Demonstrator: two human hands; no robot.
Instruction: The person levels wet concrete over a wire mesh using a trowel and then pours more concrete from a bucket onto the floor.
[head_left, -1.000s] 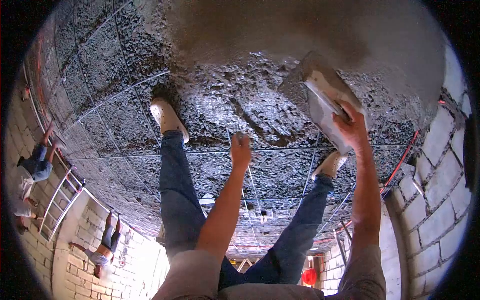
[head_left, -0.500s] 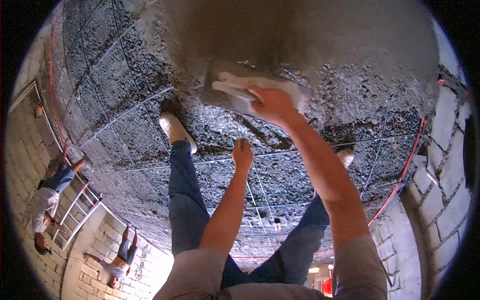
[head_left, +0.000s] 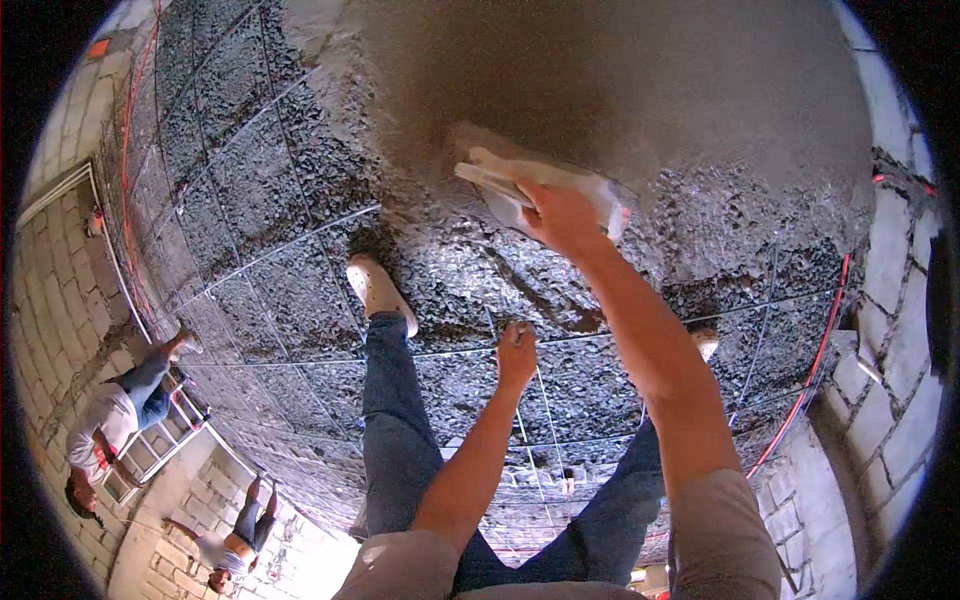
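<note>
My right hand is wrapped around the handle of a wide, flat plastering float, whose blade lies on the wet grey concrete. The blade sits where the smoothed surface meets rough, stony mix. My left hand is closed in a fist low over the rough concrete, beside a thin steel bar. What its fingers hold, if anything, is hidden. Behind my left hand, my pale shoe stands on the rough mix.
Steel bars form a grid over the rough concrete. A red hose or cable curves along the right side, near a block wall. Two other people are at the left, with a white ladder-like frame near one.
The float and my right hand have shifted slightly right and down in the view. My left hand has also moved right and down. The person at far left has changed posture.
</note>
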